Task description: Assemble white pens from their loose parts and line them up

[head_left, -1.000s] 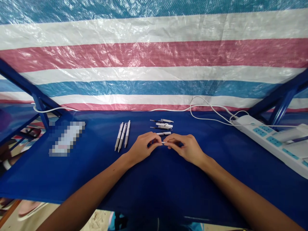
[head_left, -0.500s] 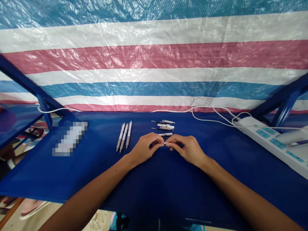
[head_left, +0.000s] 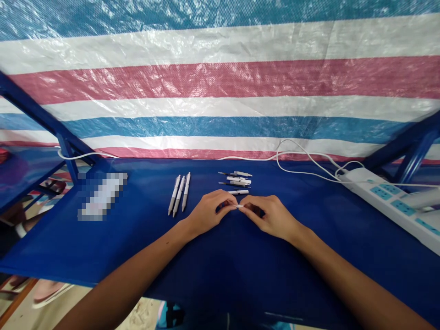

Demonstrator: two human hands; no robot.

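My left hand (head_left: 210,211) and my right hand (head_left: 271,214) meet over the middle of the blue table, thumb and forefinger of each pinched on a small white pen part (head_left: 238,206). Most of that piece is covered by the fingertips. Just beyond the fingers lies a white pen barrel (head_left: 240,192). Behind it are loose pen pieces (head_left: 239,179), light barrel sections and thin dark-tipped refills, lying crosswise. Left of my left hand, three white-and-grey click pens (head_left: 178,195) lie side by side with their tips toward me.
A white power strip (head_left: 392,197) with blue sockets lies at the right, its white cable (head_left: 299,171) looped along the back. A pixelated pale object (head_left: 103,196) lies at the left. Blue metal frame bars (head_left: 68,151) and a striped plastic sheet (head_left: 220,82) stand behind.
The fingers of my right hand have shifted their pinch on the small white part, and less of it shows. The whole view has moved slightly; the pens and loose pieces lie as before.
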